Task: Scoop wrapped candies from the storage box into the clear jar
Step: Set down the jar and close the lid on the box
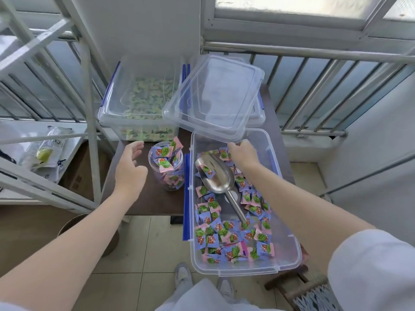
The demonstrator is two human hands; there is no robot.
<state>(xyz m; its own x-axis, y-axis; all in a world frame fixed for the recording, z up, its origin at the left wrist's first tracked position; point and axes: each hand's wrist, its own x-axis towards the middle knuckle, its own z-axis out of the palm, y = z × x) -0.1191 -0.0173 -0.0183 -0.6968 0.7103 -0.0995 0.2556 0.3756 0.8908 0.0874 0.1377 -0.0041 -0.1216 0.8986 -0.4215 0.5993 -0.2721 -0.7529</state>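
Judging from the layout, the scooping step looked finished or paused. The clear jar (166, 168), left of centre, was heaped w/ wrapped candies (233, 234) past its mouth, a few poking above the rim. The metal scoop (215, 176) was left lying inside the storage box (289, 248) at lower right, bowl toward the top of the frame, handle toward the bottom, one candy resting in it. No hand was on it.

The right hand (243, 153) was seen at the upper end of the box, fingers curled at the near edge of the clear lid (213, 97), which was propped slantwise over the box's far end and a 2nd box behind. Whether the lid was actually gripped or only touched couldn't be told. The left hand (130, 171) was held open, fingers spread, just beside the jar's left side, not touching it.

A second bin of green-wrapped sweets (139, 97) sat at upper centre-left, uncovered.

Next move, as judged: either the lid to be drawn over the box, needing a firm grip at its edge and the scoop handle kept clear of the rim, or the jar steadied by the left hand, w/ care not to spill the heaped top candies.
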